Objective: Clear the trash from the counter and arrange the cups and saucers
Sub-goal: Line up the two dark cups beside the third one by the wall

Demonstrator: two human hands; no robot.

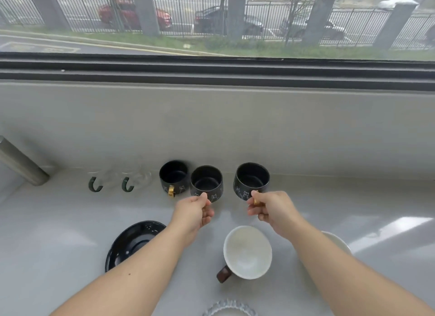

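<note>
Three black cups with white cat drawings and gold handles line the back of the grey counter (pixel 58 221). The left black cup (pixel 173 175) stands alone against the wall. My left hand (pixel 194 213) pinches the handle of the middle black cup (pixel 206 181), which touches the left one. My right hand (pixel 267 208) grips the gold handle of the right black cup (pixel 251 179), a gap away from the middle cup. Two clear glass cups with dark green handles (pixel 95 184) (pixel 128 184) stand further left.
A black saucer (pixel 131 240) lies under my left forearm. A white cup with a brown handle (pixel 247 252) sits between my arms, and a white dish (pixel 336 241) shows behind my right forearm. A clear scalloped glass saucer (pixel 229 308) is at the bottom edge. A steel cylinder (pixel 20 162) leans at the far left.
</note>
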